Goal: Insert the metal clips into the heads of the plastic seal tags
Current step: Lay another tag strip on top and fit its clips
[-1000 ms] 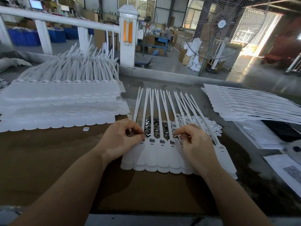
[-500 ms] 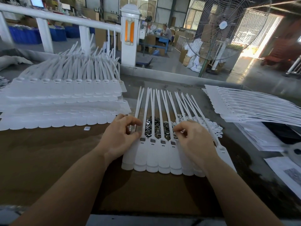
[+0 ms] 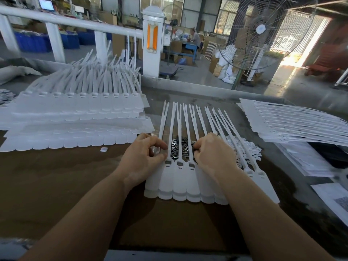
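Head view: the tags [image 3: 188, 178] lie in a row just before the clip pile [image 3: 180, 147]. Since a second ago the right hand [image 3: 212, 153] has moved left and back onto the pile, fingers curled, likely fetching the next clip. The left hand [image 3: 143, 157] pinches at the leftmost head. No legible writing.

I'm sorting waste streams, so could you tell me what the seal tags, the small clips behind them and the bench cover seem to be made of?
The seal tags look like white, faintly translucent moulded plastic with a matte sheen; their thin tails bend. The clips look like stamped metal, dark grey with bright glints. The bench cover looks like brown cardboard, dull and flat, though that is less certain.
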A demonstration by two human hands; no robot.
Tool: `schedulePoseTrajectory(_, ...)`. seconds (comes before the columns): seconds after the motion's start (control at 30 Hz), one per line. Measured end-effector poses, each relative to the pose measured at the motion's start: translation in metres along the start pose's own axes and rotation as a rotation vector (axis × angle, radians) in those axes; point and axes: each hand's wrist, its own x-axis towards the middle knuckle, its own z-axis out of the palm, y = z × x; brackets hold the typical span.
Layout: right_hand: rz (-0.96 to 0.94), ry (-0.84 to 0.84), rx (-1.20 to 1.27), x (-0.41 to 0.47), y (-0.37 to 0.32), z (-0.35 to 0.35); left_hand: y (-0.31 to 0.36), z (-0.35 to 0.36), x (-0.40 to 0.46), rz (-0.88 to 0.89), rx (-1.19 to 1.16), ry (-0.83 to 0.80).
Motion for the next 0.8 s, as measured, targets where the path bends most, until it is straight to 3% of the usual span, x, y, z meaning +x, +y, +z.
schedulePoseTrajectory(0.37,0.016,0.058,0.051,-0.002,-0.001,0.007,-0.001,-0.001,0.0,-0.009,0.012,-0.007)
schedulePoseTrajectory(0.6,0.01,0.264,0.267,-0.007,0.003,0.002,-0.001,-0.002,0.0,-0.012,0.003,-0.012)
schedulePoseTrajectory(0.8,0.034,0.257,0.425,-0.016,0.021,-0.012,-0.001,-0.001,0.0,-0.011,0.002,-0.01)
